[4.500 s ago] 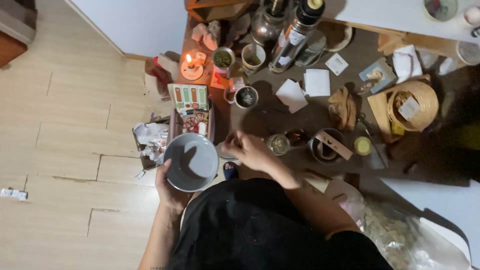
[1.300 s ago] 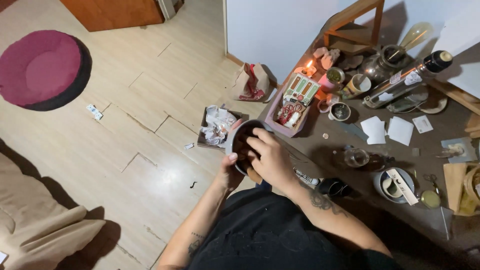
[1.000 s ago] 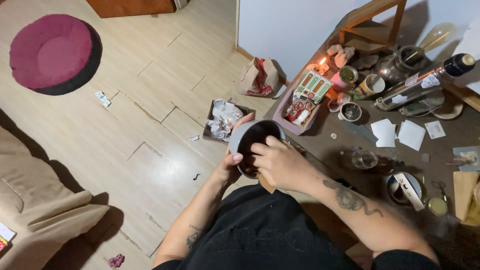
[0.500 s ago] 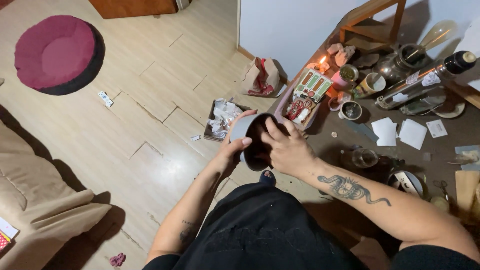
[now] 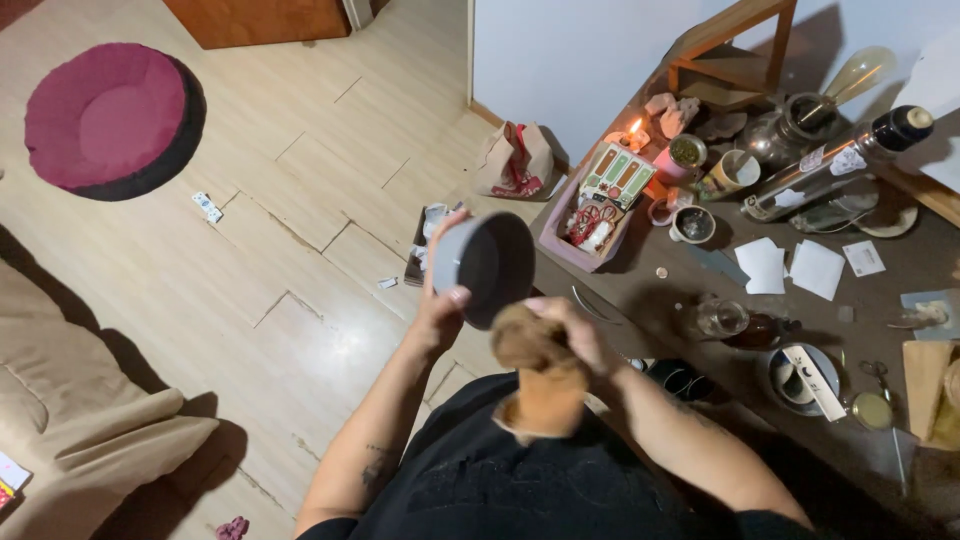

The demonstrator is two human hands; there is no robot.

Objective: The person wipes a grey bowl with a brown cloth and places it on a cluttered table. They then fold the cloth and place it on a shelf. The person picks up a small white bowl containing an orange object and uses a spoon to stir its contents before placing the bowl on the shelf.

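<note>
Left hand (image 5: pixel 437 310) grip closed on rim of grey bowl (image 5: pixel 485 268), bowl tilted, held above worktop (image 5: pixel 640 300) edge. Right hand (image 5: pixel 565 335) grip closed on bunched brown cloth (image 5: pixel 535 370), just beside bowl. Wiping best done with bowl held steady, cloth pressed inside. Lit candle (image 5: pixel 632 135), bottle (image 5: pixel 835 165) farther from bowl; wood floor (image 5: pixel 300 200), round red cushion (image 5: pixel 110 115) well apart.

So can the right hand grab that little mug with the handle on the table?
Probably not right away. The right hand is full, clutching a brown cloth. The little mug sits farther along the table, with nothing blocking the way, so reaching looks possible once the hand is free.
</note>
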